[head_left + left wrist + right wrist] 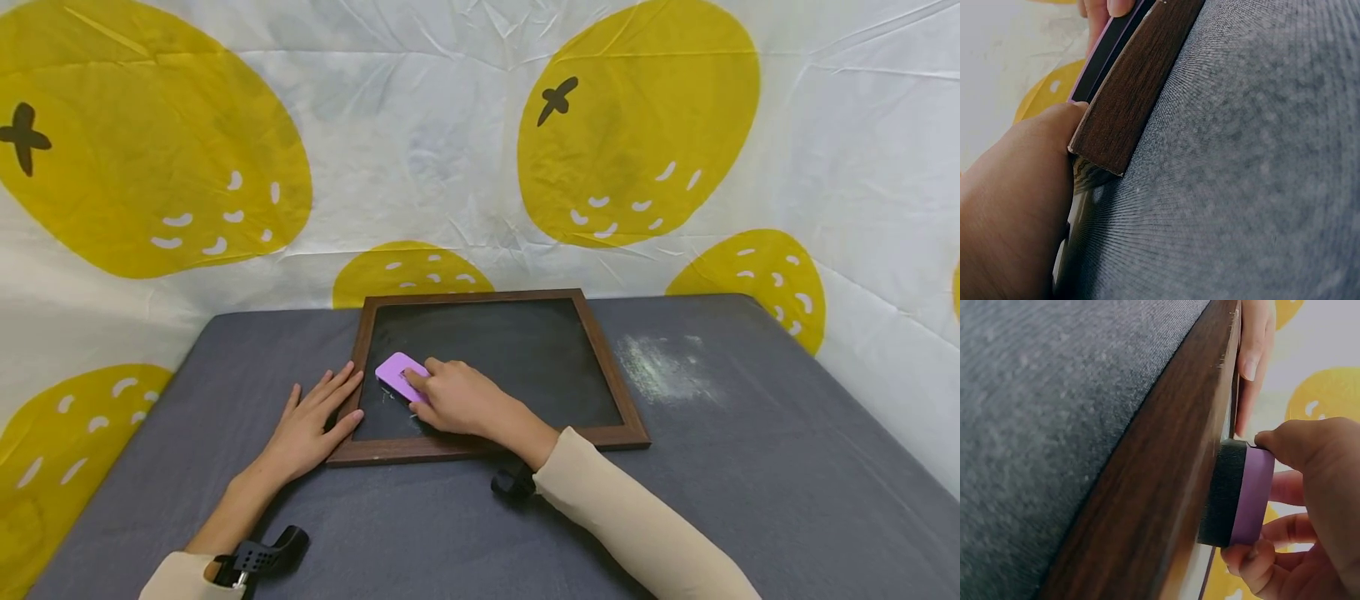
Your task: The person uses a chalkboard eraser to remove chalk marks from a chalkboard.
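A chalkboard [502, 358] in a brown wooden frame lies on the grey-covered table. My right hand [465, 398] grips a purple eraser [401, 373] with a dark felt side, held against the left part of the board. Thumb and fingers pinch the eraser's edges in the right wrist view, where its black felt [1224, 494] faces the board. A few white chalk marks [387, 393] show beside the eraser. My left hand [303, 433] rests with spread, straight fingers on the frame's left edge [363, 342]. In the left wrist view the frame's corner [1116, 119] is close to that hand.
A whitish chalky smudge [663, 367] marks the table cover [750, 467] right of the board. Behind and at the sides hangs a white cloth [420, 150] with large yellow fruit shapes. Black cameras are strapped to both wrists.
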### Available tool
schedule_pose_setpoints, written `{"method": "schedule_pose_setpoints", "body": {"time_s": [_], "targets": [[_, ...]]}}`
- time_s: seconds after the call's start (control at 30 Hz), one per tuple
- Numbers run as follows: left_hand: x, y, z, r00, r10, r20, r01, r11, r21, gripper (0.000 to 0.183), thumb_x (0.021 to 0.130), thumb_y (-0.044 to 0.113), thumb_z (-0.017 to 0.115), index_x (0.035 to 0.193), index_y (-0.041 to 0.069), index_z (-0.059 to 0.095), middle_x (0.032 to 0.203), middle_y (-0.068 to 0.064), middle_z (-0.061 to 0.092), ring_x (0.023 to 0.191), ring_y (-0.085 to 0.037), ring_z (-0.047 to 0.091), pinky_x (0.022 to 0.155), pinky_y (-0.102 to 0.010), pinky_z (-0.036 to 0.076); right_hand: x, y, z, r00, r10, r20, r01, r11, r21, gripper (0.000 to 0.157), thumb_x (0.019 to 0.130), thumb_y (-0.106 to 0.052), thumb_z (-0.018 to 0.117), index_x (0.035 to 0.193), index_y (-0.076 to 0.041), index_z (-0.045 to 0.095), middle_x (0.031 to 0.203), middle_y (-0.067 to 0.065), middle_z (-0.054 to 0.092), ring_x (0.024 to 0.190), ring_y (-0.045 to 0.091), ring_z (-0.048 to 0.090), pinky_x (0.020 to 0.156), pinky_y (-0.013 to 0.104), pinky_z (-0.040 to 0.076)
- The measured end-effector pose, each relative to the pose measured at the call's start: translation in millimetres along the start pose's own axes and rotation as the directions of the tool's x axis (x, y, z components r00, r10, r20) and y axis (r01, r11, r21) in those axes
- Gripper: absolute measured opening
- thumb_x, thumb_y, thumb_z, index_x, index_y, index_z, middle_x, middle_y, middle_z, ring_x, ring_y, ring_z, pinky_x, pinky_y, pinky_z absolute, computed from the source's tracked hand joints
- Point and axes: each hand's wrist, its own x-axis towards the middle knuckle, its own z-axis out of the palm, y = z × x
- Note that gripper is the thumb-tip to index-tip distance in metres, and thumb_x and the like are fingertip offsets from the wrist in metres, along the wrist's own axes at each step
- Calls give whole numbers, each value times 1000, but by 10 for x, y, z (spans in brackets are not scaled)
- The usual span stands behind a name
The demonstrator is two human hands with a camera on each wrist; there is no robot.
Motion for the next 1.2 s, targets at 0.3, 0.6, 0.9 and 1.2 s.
{"method": "schedule_pose_setpoints", "body": {"time_s": [0.3, 0.6, 0.9, 1.2], "targets": [[-30, -20, 29, 1000, -3, -7, 3, 1000, 6, 61, 97, 42, 53, 149, 16, 37, 155, -6, 28, 139, -38, 25, 106, -68, 6, -27, -22, -43, 993, -95, 71, 101, 991, -87, 47, 98, -35, 52, 140, -15, 52, 104, 9, 59, 79, 22, 59, 80, 34, 50], [-16, 25, 41, 1000, -8, 8, 8, 1000, 29, 60, 98, 43, 50, 151, 18, 34, 156, -5, 25, 140, -36, 23, 107, -66, 5, -109, 1, -73, 988, -111, 106, 122, 988, -95, 47, 99, -35, 52, 143, -20, 48, 108, 7, 58, 87, 23, 57, 83, 33, 50], [-13, 40, 25, 1000, -13, 18, 11, 998, 63, 61, 99, 45, 48, 152, 19, 32, 157, -4, 24, 141, -35, 23, 107, -66, 7, -211, 54, -96, 977, -196, 79, 204, 973, -106, 46, 99, -33, 52, 143, -23, 48, 102, 5, 54, 80, 20, 49, 80, 30, 44], [-11, 16, 12, 1000, -23, 20, 21, 997, 72, 61, 98, 46, 48, 152, 21, 32, 157, -3, 24, 141, -34, 24, 108, -65, 7, -295, 106, -119, 974, -220, 50, 221, 975, -26, 46, 98, -26, 56, 143, -25, 48, 101, 4, 53, 79, 18, 47, 73, 27, 44]]}}
